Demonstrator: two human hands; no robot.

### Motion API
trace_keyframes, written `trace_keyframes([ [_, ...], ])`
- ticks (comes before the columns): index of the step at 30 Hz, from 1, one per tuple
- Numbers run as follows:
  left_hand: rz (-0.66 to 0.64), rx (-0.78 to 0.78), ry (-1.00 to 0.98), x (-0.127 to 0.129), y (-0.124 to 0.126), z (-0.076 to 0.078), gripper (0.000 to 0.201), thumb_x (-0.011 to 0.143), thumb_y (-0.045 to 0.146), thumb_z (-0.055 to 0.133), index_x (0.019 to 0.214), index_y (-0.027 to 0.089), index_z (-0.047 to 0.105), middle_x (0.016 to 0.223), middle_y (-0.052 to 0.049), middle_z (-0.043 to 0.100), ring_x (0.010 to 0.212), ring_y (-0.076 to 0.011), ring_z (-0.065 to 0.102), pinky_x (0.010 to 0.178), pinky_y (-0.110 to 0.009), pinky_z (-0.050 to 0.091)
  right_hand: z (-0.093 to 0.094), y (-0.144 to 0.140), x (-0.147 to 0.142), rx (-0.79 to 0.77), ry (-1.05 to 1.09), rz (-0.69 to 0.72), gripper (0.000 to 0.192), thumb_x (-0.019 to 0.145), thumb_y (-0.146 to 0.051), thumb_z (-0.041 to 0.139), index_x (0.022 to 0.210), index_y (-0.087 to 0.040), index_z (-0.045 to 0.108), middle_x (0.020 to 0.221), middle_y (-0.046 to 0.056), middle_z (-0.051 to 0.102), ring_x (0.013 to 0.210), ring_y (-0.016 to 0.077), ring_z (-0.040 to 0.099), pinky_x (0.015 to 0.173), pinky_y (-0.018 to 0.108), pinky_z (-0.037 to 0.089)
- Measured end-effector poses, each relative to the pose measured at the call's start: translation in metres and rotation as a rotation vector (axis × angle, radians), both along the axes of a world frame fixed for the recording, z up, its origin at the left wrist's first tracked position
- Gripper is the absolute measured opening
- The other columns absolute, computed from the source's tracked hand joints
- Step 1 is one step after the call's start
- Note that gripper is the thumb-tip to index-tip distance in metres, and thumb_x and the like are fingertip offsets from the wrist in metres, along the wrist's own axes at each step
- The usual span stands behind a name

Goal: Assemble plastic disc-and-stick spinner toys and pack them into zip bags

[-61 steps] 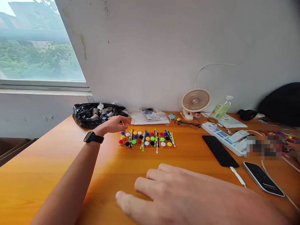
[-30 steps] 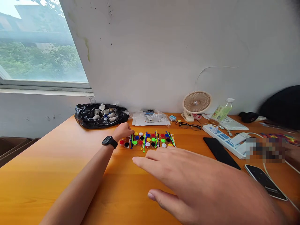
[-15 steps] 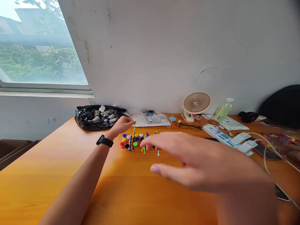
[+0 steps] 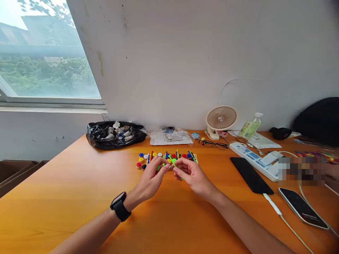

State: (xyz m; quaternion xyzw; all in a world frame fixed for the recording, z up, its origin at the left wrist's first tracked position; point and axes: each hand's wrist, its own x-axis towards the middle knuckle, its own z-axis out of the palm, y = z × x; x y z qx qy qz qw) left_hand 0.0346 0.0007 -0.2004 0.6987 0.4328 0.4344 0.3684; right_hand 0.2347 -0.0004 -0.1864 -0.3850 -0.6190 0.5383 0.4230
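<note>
My right hand (image 4: 192, 175), closed, pinches a slim bright green plastic stick (image 4: 173, 163) between thumb and fingers. Close beside it, my left hand (image 4: 151, 178), with a black watch (image 4: 120, 206) on the wrist, has its thumb and index finger drawn together; what they hold, if anything, cannot be made out. Beyond both hands stand rows of small round pots with coloured lids, among them a red-lidded pot (image 4: 139, 165) and a yellow-lidded one (image 4: 141, 159). Thin coloured arrow-like sticks (image 4: 194, 157) lie among the pots, partly hidden by my fingers.
A black plastic bag (image 4: 97, 139) with grey rolls lies at the back left. Toward the right are a small fan (image 4: 221, 118), glasses (image 4: 212, 144), a bottle (image 4: 249, 128), a power strip (image 4: 254, 157) and phones (image 4: 250, 174). Another person's hand, blurred, is at the right edge.
My right hand has moved away from the camera, down to the pots, and now grips the green stick that my left hand held up. My left hand has come lower and nearer, meeting the right.
</note>
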Motion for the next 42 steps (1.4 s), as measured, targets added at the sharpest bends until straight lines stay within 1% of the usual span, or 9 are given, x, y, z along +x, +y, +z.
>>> trace_keyframes([
  [2,-0.058,-0.109,-0.009,-0.007,-0.008,-0.014,0.031,0.103,0.038,0.043,0.112,0.027,0.071,0.099,-0.006,0.062,0.087,-0.0211,0.057,0.075,-0.033,0.050,-0.011,0.000,0.009,0.015,-0.011,-0.103,0.033,0.090,-0.050,0.074,0.100,-0.019,0.068,0.085,0.003,0.069,0.077,0.0169,0.063,0.072,0.032,0.052],
  [5,-0.093,-0.155,-0.076,-0.012,-0.010,-0.032,0.033,0.101,0.042,0.053,0.129,0.029,0.065,0.100,-0.006,0.063,0.083,-0.0198,0.059,0.073,-0.032,0.052,-0.022,-0.001,0.014,0.046,-0.020,-0.184,0.030,0.093,-0.047,0.070,0.104,-0.019,0.074,0.092,0.005,0.070,0.078,0.0174,0.063,0.074,0.033,0.054],
  [9,-0.123,-0.177,-0.253,-0.009,-0.002,-0.046,0.034,0.091,0.047,0.074,0.115,0.025,0.065,0.107,-0.007,0.067,0.088,-0.0186,0.066,0.078,-0.031,0.056,-0.023,-0.009,0.009,0.112,-0.051,-0.136,0.027,0.095,-0.041,0.067,0.112,-0.023,0.076,0.106,0.007,0.073,0.088,0.0195,0.068,0.083,0.035,0.058],
  [13,-0.213,-0.283,-0.320,-0.006,-0.003,-0.041,0.038,0.085,0.043,0.082,0.112,0.021,0.068,0.107,-0.009,0.075,0.101,-0.0238,0.073,0.092,-0.037,0.060,-0.022,-0.017,0.002,0.191,-0.113,-0.086,0.023,0.096,-0.035,0.067,0.114,-0.022,0.074,0.112,0.008,0.075,0.106,0.0224,0.069,0.100,0.039,0.055],
  [17,-0.293,-0.263,-0.341,-0.006,-0.009,-0.032,0.034,0.089,0.039,0.080,0.116,0.020,0.072,0.123,-0.011,0.075,0.113,-0.0254,0.072,0.106,-0.040,0.056,-0.025,-0.017,0.000,0.198,-0.103,-0.035,0.017,0.095,-0.034,0.070,0.106,-0.021,0.070,0.104,0.007,0.072,0.095,0.0196,0.070,0.094,0.036,0.058],
  [23,-0.294,-0.279,-0.351,-0.008,-0.008,-0.037,0.034,0.088,0.039,0.081,0.115,0.018,0.075,0.121,-0.011,0.076,0.113,-0.0262,0.072,0.104,-0.039,0.057,-0.017,-0.017,0.004,0.323,-0.239,-0.031,0.012,0.094,-0.029,0.070,0.089,-0.019,0.072,0.104,0.008,0.068,0.099,0.0206,0.067,0.090,0.034,0.056],
  [29,-0.314,-0.275,-0.361,-0.009,-0.007,-0.035,0.041,0.087,0.036,0.084,0.123,0.019,0.074,0.129,-0.012,0.075,0.116,-0.0273,0.072,0.103,-0.038,0.059,-0.017,-0.018,0.005,0.432,-0.381,-0.034,0.010,0.099,-0.023,0.063,0.090,-0.020,0.068,0.089,0.003,0.068,0.084,0.0181,0.061,0.080,0.032,0.049],
  [34,-0.327,-0.165,-0.240,-0.008,-0.010,-0.029,0.036,0.094,0.038,0.076,0.122,0.016,0.077,0.127,-0.013,0.076,0.117,-0.0289,0.071,0.101,-0.038,0.059,-0.023,-0.015,0.006,0.503,-0.425,-0.015,0.009,0.099,-0.023,0.064,0.091,-0.022,0.066,0.089,0.003,0.067,0.085,0.0195,0.060,0.080,0.033,0.047],
  [42,-0.343,-0.080,-0.195,-0.009,-0.011,-0.033,0.037,0.092,0.034,0.077,0.126,0.018,0.076,0.126,-0.010,0.077,0.115,-0.0272,0.072,0.103,-0.037,0.058,-0.015,-0.022,0.012,0.513,-0.473,0.079,0.010,0.099,-0.013,0.061,0.096,-0.022,0.064,0.096,0.002,0.067,0.086,0.0178,0.060,0.080,0.031,0.048],
])
